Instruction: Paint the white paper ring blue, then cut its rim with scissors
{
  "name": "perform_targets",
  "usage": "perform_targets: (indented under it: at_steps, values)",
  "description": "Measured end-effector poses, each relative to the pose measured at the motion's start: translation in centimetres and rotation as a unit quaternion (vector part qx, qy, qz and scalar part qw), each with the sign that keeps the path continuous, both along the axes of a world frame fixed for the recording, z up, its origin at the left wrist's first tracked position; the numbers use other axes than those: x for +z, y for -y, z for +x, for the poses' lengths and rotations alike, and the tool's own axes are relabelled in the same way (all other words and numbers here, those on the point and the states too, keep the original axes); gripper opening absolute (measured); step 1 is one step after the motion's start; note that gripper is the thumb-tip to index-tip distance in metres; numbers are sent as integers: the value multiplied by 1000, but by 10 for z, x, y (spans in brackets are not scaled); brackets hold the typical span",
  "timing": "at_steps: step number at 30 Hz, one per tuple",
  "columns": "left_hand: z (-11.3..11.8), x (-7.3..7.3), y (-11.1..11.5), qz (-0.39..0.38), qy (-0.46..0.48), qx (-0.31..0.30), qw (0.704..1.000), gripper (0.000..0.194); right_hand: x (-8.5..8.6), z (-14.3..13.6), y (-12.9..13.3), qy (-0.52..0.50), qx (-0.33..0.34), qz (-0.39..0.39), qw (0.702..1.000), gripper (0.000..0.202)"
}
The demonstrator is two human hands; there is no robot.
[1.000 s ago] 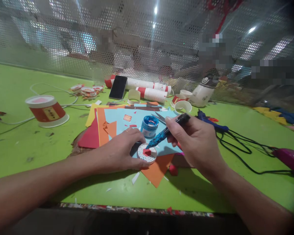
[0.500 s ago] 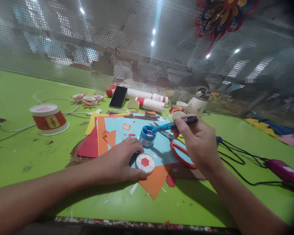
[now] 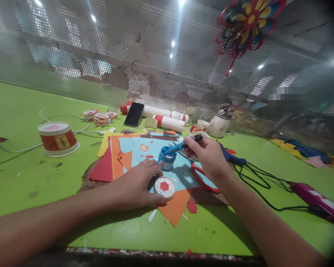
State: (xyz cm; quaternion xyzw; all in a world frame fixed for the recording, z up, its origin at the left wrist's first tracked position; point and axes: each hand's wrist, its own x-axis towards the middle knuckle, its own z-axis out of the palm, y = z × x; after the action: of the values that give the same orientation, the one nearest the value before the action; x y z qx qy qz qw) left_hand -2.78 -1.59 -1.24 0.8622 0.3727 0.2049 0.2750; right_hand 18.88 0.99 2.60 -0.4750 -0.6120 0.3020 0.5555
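Observation:
My left hand (image 3: pixel 140 182) curls round the edge of a round white disc (image 3: pixel 168 183), its thumb along the near side. The disc bears a red hexagon and small blue dots. In my right hand (image 3: pixel 211 157) is a black-ended pen (image 3: pixel 180 145), its front part smeared with blue paint. The pen slants down to the left, and its tip is inside an open jar of blue paint (image 3: pixel 167 163). That jar stands on light blue paper (image 3: pixel 137 151) just beyond the disc. Scissors with red handles (image 3: pixel 199 177) lie partly hidden under my right hand.
An upturned paper cup (image 3: pixel 58 141) is at left. At the back lie a phone (image 3: pixel 134 114), white-and-red tubes (image 3: pixel 169 123) and star-edged discs (image 3: pixel 102 118). A blue-handled tool (image 3: pixel 233 157) and a magenta cord box (image 3: pixel 317 200) are at right. Orange paper (image 3: pixel 176 207) sits in front.
My right hand has moved left and the pen's front end is now deeper in the paint jar. My left hand still holds the disc. The view has shifted slightly.

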Motion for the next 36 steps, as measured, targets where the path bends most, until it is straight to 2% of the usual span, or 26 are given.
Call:
perform_targets:
  at_steps: [7, 18, 27, 30, 33, 36]
  values:
    - [0, -3, -1, 14, 3, -5, 1000, 45, 3, -11, -3, -49, 4, -36, 998, 31]
    - [-3, -1, 0, -1, -6, -8, 1000, 48, 5, 3, -6, -167, -28, -58, 984, 33]
    - [-2, -1, 0, -4, -15, -2, 1000, 46, 10, 7, 10, -195, -17, -78, 978, 33]
    - [-2, -1, 0, 2, -10, -9, 1000, 46, 12, 7, 25, -166, -12, -51, 985, 29]
    - [-1, -1, -1, 9, -7, -18, 1000, 42, 13, 5, 40, -60, -10, 12, 998, 27]
    - [0, 0, -1, 9, -8, -10, 1000, 42, 16, -1, 52, 53, 4, 47, 997, 28]
